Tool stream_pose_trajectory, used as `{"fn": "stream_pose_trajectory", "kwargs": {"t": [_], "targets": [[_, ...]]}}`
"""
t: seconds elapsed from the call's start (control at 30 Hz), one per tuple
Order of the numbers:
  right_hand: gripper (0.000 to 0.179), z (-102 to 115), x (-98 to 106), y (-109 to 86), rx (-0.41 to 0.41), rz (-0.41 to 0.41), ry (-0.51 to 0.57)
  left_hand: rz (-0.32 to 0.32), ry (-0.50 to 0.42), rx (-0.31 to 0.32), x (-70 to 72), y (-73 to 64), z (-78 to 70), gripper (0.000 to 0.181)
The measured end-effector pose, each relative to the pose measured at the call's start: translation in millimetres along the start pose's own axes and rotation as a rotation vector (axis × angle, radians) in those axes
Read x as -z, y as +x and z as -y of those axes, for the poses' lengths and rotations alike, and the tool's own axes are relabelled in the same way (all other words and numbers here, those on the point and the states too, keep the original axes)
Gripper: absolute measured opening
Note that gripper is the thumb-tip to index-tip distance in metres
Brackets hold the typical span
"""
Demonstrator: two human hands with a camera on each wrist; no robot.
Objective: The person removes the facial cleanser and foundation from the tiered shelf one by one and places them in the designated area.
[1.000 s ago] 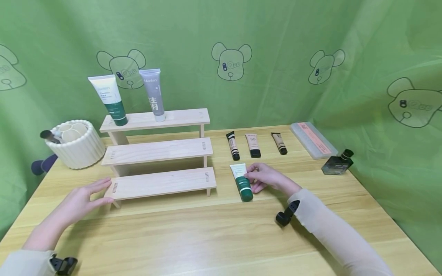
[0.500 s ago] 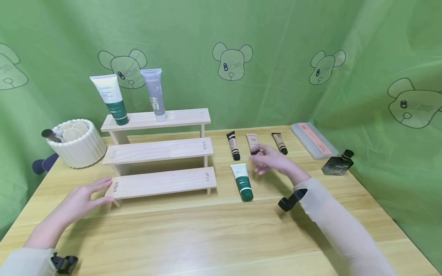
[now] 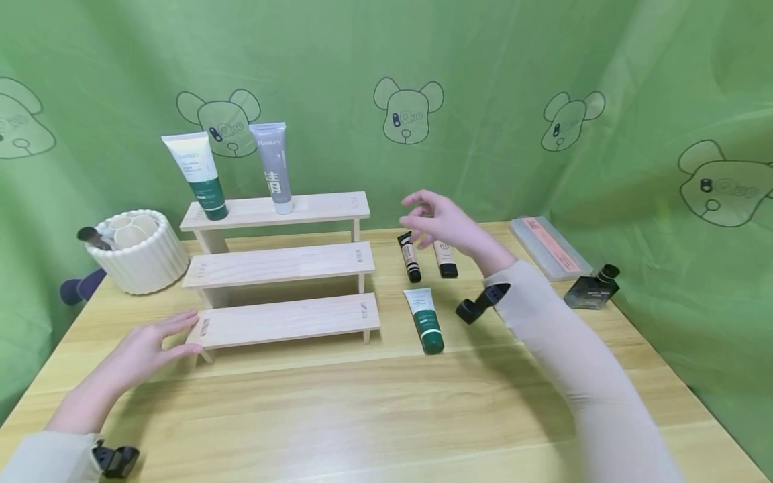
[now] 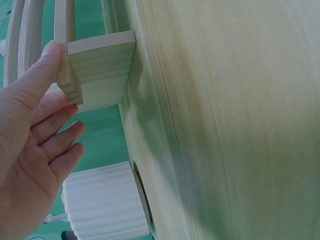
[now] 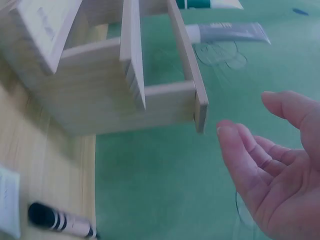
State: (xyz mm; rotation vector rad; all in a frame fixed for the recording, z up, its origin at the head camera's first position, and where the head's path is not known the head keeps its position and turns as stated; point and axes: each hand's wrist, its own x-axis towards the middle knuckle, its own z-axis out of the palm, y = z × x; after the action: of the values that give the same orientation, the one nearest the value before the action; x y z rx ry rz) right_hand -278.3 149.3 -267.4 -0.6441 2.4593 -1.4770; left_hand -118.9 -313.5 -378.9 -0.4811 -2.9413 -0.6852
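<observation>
A wooden three-tier display shelf (image 3: pixel 278 263) stands at centre left. My left hand (image 3: pixel 141 352) holds the left end of its lowest tier, thumb at the front corner and index finger farther back; the left wrist view shows the thumb (image 4: pixel 47 60) on the board's edge. My right hand (image 3: pixel 443 225), in the air above the small tubes, has loosely bent fingers and holds nothing. Partly behind it lie a striped black-capped tube (image 3: pixel 409 258) and a BB cream tube (image 3: pixel 445 260). Nearer lies a white-and-green squeeze tube (image 3: pixel 425 322).
On the top tier stand another white-and-green tube (image 3: pixel 199 178) and a grey-lilac tube (image 3: pixel 273 168). A ribbed white pot (image 3: pixel 141 255) with a brush is at left. A clear flat case (image 3: pixel 551 247) and a dark perfume bottle (image 3: pixel 592 288) lie at right.
My right hand has left the lying white-and-green tube and moved up and away toward the back, above the small tubes. The left hand stays on the shelf's end.
</observation>
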Motion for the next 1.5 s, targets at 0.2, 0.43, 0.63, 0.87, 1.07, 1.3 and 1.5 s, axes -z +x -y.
{"fn": "stream_pose_trajectory", "kwargs": {"t": [0.2, 0.43, 0.63, 0.87, 1.07, 1.3, 1.5], "targets": [[0.045, 21.3, -25.6, 26.1, 0.041, 0.043, -0.020, 0.000, -0.003, -0.006, -1.1, 0.2, -0.4, 0.064], [0.039, 38.9, -51.6, 52.5, 0.102, 0.025, -0.006, -0.008, 0.001, -0.016, -2.3, 0.0, 0.3, 0.063], [0.038, 50.9, -67.9, 72.9, 0.106, -0.005, 0.054, -0.009, 0.000, -0.020, -2.2, 0.1, 0.6, 0.062], [0.040, 63.9, -86.3, 91.6, 0.118, -0.045, 0.096, -0.013, -0.003, -0.025, -2.8, 0.2, 1.4, 0.062], [0.042, 75.1, -99.5, 103.4, 0.139, -0.072, 0.132, -0.018, -0.006, -0.030, -2.7, 0.3, 1.5, 0.062], [0.045, 83.8, -110.4, 113.9, 0.149, -0.088, 0.156, -0.023, -0.003, -0.036, -2.5, 0.0, 1.5, 0.061], [0.046, 87.6, -117.4, 118.1, 0.129, -0.081, 0.159, -0.006, -0.008, -0.016, -1.4, -0.1, 0.7, 0.062]]}}
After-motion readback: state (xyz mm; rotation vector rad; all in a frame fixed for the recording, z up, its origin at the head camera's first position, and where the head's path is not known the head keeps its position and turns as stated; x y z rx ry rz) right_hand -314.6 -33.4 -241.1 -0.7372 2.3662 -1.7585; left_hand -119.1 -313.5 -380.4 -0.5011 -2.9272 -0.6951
